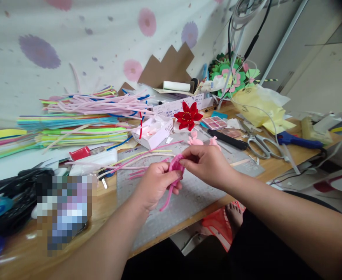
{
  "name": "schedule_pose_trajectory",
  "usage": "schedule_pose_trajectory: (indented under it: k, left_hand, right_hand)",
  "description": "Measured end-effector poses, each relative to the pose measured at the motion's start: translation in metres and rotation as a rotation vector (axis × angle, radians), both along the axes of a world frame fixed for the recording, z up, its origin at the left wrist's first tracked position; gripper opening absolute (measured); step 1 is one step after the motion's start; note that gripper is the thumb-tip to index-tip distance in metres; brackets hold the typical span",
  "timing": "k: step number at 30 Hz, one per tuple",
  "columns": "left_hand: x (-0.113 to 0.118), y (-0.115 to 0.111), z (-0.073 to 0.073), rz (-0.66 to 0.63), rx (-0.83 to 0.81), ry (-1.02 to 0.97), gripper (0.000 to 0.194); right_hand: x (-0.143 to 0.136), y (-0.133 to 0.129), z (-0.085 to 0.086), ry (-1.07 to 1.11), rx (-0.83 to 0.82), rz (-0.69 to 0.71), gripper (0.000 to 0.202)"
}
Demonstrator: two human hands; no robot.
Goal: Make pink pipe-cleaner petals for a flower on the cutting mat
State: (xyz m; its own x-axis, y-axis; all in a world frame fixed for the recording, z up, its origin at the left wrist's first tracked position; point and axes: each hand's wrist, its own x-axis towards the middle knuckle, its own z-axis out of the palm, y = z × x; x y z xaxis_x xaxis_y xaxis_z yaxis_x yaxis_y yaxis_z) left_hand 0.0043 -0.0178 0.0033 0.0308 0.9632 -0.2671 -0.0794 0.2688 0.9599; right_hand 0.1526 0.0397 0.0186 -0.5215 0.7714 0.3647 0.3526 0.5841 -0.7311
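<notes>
Both hands meet over a grey cutting mat [147, 217] around a bundle of bent pink pipe cleaners [176, 165]. My left hand [157, 182] is closed on the bundle, thumb across its front, and one pink end hangs below the fingers. At the bundle's upper right edge, my right hand [207, 163] pinches it between thumb and fingertips. The palm sides and part of the bundle are hidden by the fingers. Loose pink and cream pipe cleaners [138, 165] lie on the mat left of the hands. Small light-pink shaped pieces [194, 139] sit just behind the right hand.
Piles of coloured pipe cleaners [83, 136] line the back left. Behind the mat stand a white box [156, 134] and a red flower [188, 116]. Scissors [264, 146], a black-handled tool [227, 139] and a blue-handled tool [299, 140] lie right. A black plastic bag [19, 194] is left.
</notes>
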Motion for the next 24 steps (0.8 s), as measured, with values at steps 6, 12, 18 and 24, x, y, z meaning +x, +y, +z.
schedule_pose_trajectory:
  k: [6,12,18,24]
  left_hand:
    - [-0.0006,-0.0001,0.0029,-0.033,-0.002,0.127,0.014]
    - [-0.0036,0.0013,0.0031,-0.025,-0.008,0.203,0.013]
    - [-0.0023,0.0002,0.0033,-0.022,0.053,0.271,0.014]
    - [-0.0011,-0.0028,0.0042,-0.014,0.168,0.274,0.018]
  right_hand:
    - [0.0031,0.0024,-0.0015,0.01,0.215,0.068,0.016]
    - [0.0066,0.0053,-0.0032,-0.046,0.327,0.084,0.018]
    - [0.0065,0.0066,0.0,-0.089,0.194,0.068,0.02]
    - [0.0058,0.0035,0.0001,-0.024,0.076,-0.003,0.023]
